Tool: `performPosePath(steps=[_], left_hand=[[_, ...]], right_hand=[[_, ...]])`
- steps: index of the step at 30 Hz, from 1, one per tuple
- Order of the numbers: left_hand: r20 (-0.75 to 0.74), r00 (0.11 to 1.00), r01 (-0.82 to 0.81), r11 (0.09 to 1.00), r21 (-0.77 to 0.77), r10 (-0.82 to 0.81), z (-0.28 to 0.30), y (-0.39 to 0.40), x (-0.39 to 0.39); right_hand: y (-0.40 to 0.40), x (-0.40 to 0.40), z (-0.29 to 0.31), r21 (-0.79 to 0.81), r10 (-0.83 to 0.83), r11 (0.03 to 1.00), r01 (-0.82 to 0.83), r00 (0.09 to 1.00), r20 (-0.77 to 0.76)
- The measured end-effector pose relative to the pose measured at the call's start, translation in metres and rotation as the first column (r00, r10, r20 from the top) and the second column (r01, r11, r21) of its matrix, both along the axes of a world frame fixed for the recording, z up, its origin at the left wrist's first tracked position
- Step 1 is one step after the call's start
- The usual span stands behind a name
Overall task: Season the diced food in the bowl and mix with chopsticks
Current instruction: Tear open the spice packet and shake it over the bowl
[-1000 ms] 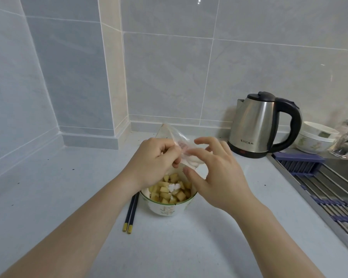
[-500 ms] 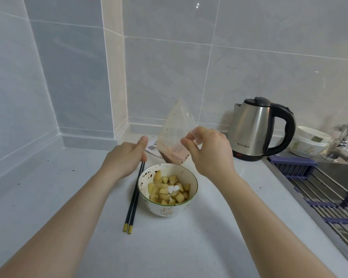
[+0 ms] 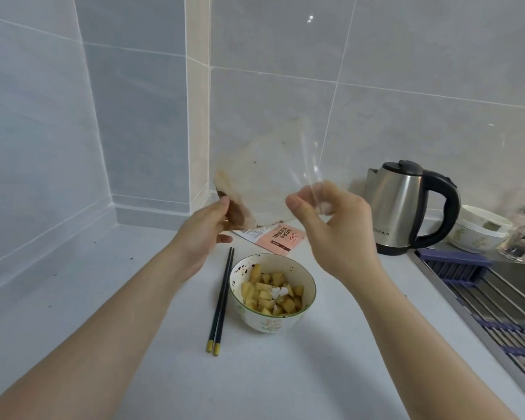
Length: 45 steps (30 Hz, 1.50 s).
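A white bowl [image 3: 308, 300] of yellow diced food [image 3: 270, 294] with a white heap of seasoning on top stands on the counter. Dark chopsticks [image 3: 222, 298] with yellow ends lie just left of it. Both hands hold a clear plastic bag [image 3: 270, 168] up in the air behind the bowl. My left hand [image 3: 203, 231] pinches the bag's lower corner, where dark brown seasoning has gathered. My right hand [image 3: 331, 225] pinches the bag's other edge.
A pink seasoning packet [image 3: 281, 239] lies flat behind the bowl. A steel kettle [image 3: 403, 204] stands at the back right, with stacked bowls [image 3: 479, 228] beyond it. The sink with a blue-trimmed rack [image 3: 497, 298] runs along the right edge. Tiled walls close the corner.
The bag rose from just over the bowl to well above it. My left hand let go, dropped near the chopsticks, then took the bag's lower corner again.
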<state>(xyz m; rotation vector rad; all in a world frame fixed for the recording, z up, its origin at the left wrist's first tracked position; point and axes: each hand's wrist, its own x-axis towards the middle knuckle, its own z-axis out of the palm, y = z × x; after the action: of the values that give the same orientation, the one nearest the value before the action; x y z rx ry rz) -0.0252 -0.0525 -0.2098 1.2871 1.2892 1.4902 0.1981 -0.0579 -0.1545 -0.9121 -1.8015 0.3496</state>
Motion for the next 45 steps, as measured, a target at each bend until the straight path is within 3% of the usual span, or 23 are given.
performPosePath(steps=[3, 9, 15, 25, 33, 45], left_hand=[[-0.035, 0.999, 0.001, 0.999, 0.041, 0.000, 0.007, -0.016, -0.013], [-0.302, 0.952, 0.045, 0.999, -0.012, -0.046, 0.002, -0.030, -0.021], [-0.407, 0.909, 0.111, 0.994, 0.022, -0.092, 0.007, -0.035, -0.024], [-0.252, 0.967, 0.065, 0.988, 0.142, -0.027, 0.014, -0.040, -0.022], [-0.083, 0.988, 0.137, 0.982, 0.128, -0.127, 0.016, -0.042, -0.025], [-0.076, 0.993, 0.104, 0.986, 0.127, -0.095, 0.018, -0.044, -0.024]], right_hand=[[-0.002, 0.010, -0.025, -0.087, 0.054, 0.995, -0.057, 0.998, -0.028], [0.007, 0.019, -0.060, -0.227, 0.128, 0.965, -0.130, 0.992, -0.022], [0.014, 0.030, -0.062, -0.256, 0.128, 0.957, -0.134, 0.991, -0.041], [0.011, 0.022, -0.069, -0.338, 0.184, 0.920, -0.198, 0.980, -0.074], [0.010, 0.020, -0.069, -0.357, 0.230, 0.901, -0.246, 0.969, -0.086], [0.011, 0.022, -0.072, -0.386, 0.227, 0.884, -0.264, 0.964, -0.140]])
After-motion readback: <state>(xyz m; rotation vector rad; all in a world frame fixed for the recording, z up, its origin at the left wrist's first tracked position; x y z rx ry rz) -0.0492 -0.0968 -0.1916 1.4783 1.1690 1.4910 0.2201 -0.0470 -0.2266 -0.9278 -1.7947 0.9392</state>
